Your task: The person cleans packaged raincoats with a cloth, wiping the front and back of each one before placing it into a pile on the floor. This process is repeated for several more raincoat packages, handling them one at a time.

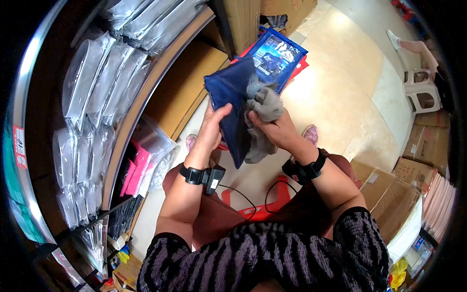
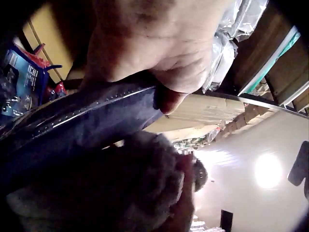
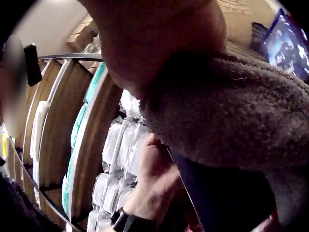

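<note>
A flat, glossy dark blue packet [image 1: 224, 95] is held up and tilted in front of the body. My left hand [image 1: 210, 127] grips its near left edge, thumb over the face. In the left wrist view, a seam-like line runs along the packet's edge [image 2: 87, 108] beside the hand [image 2: 154, 43]. My right hand [image 1: 281, 130] clutches a bunched grey fluffy cloth [image 1: 266, 104], which overlaps the packet's right side. Seen from the right wrist, the cloth [image 3: 227, 111] hangs thick from the fingers and hides part of the packet.
Beyond the packet, a blue printed pack [image 1: 279, 56] lies on red ones. Shelves at left hold clear-wrapped grey packs [image 1: 87, 82], with pink packs [image 1: 138, 168] lower down. A red stool [image 1: 279, 194] is between the legs. Cardboard boxes [image 1: 389, 199] and a beige stool [image 1: 421, 90] stand right.
</note>
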A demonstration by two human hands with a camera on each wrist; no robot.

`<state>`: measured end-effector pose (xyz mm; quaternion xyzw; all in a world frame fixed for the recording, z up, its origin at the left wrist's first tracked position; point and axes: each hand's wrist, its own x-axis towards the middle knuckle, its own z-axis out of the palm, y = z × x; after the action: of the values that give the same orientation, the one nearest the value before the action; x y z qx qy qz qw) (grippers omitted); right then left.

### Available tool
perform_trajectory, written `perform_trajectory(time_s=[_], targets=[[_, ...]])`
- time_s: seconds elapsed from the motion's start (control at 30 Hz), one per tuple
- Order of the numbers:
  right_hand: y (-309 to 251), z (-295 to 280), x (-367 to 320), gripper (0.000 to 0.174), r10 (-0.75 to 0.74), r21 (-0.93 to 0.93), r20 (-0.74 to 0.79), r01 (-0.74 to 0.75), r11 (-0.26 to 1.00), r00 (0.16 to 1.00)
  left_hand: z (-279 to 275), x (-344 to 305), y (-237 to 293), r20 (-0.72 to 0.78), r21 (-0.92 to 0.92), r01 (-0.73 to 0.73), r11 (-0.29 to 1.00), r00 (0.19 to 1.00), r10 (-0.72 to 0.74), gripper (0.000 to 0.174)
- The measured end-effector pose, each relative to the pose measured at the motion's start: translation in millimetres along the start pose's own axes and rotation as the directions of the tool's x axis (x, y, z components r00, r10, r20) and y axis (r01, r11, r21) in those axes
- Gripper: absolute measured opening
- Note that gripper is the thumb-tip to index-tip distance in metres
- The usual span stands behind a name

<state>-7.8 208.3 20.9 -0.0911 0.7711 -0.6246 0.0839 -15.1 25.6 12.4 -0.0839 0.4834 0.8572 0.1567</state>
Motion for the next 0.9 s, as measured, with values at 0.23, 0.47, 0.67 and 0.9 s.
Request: perform_trajectory(time_s=[0.23, 0.47, 0.67, 0.9], targets=[[0.3, -2.4, 14.9, 0.069, -0.349, -0.572, 0.025, 0.300, 0.764, 0.937, 9.0, -16.9, -18.3, 0.055, 0.033, 0.134, 0.990, 0.989, -0.136, 0.057], [57.8, -40.2, 44.1, 0.041, -0.033, -0.013, -0.073, 0.032, 0.999, 0.997, 15.6, -18.0, -13.4, 0.162, -0.075, 0.188, 0.979, 0.971, -0.174, 0.052], [98.6, -21.5, 35.5, 0.037, 0.131, 0.238, 0.037, -0.136, 0.962, 0.991, 1.5, -10.7, -8.4, 0.037, -0.252, 0.108, 0.962, 0.994, -0.102, 0.051], [110.3, -15.4, 34.0, 0.017, 0.240, 0.629, -0.044, -0.160, 0.760, 0.970, -14.6, -5.8, -2.6, 0.024, -0.381, 0.247, 0.891, 0.966, -0.257, 0.045]])
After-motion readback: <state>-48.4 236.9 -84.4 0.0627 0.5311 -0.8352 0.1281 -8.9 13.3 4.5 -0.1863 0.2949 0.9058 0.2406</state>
